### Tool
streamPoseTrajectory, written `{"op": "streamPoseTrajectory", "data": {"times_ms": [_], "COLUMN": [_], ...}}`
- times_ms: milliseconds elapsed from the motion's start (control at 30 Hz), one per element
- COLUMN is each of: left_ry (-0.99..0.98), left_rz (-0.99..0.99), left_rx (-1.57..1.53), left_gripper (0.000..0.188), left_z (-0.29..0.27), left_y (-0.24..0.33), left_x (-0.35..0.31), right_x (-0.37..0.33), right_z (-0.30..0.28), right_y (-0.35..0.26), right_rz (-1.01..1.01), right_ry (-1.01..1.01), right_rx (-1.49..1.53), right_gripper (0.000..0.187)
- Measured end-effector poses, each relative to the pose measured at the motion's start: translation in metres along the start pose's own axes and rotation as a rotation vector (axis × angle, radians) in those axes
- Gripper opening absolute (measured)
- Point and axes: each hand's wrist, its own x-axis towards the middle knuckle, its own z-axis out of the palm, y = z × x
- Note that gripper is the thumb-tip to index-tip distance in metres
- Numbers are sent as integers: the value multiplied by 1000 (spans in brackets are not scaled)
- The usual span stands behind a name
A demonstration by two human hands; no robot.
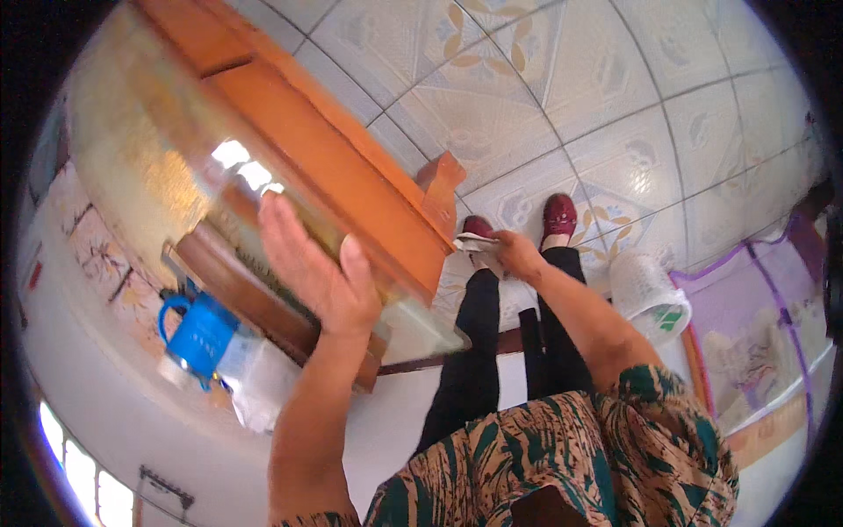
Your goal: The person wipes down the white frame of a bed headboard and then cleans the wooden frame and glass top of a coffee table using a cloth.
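Observation:
My left hand (pixel 320 277) is open, fingers stretched out and thumb apart, over the glass top (pixel 417 329) of an orange wooden cabinet (pixel 329 154). Whether its palm rests on the glass, I cannot tell. A long brown wooden piece (pixel 241 281) lies right beside this hand. Beyond it are a blue mug-shaped container (pixel 200 332) with a handle and a white plastic bag (pixel 255 378). Lower, off the cabinet's near corner, my right hand (pixel 518 253) is closed on a pale folded cloth (pixel 476 241).
White patterned tiles (pixel 606 97) cover the floor, where my dark red shoes (pixel 559 215) stand. A white wastebasket (pixel 648 294) is on the right, next to a purple-edged translucent cover (pixel 746 325). An orange cabinet foot (pixel 443 176) sticks out over the floor. A window (pixel 83 470) is at lower left.

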Motion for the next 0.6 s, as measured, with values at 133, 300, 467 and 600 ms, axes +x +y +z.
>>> {"op": "streamPoseTrajectory", "data": {"times_ms": [133, 300, 467, 600], "left_ry": [48, 7, -20, 31], "left_rz": [16, -98, -260, -633], "left_rx": [-56, -31, -571, -1071], "left_gripper": [68, 67, 63, 56], "left_z": [-6, -12, -61, -115], "left_y": [10, -2, 23, 45], "left_x": [8, -9, -39, -113], "right_x": [-94, -211, -276, -292], "right_z": [-28, -52, -36, 21], "right_y": [-14, -97, -167, -222], "right_rz": [-40, -279, -779, -875], "right_ry": [374, 363, 513, 399], "right_rx": [434, 405, -153, -464], "right_gripper": [50, 52, 57, 62]}}
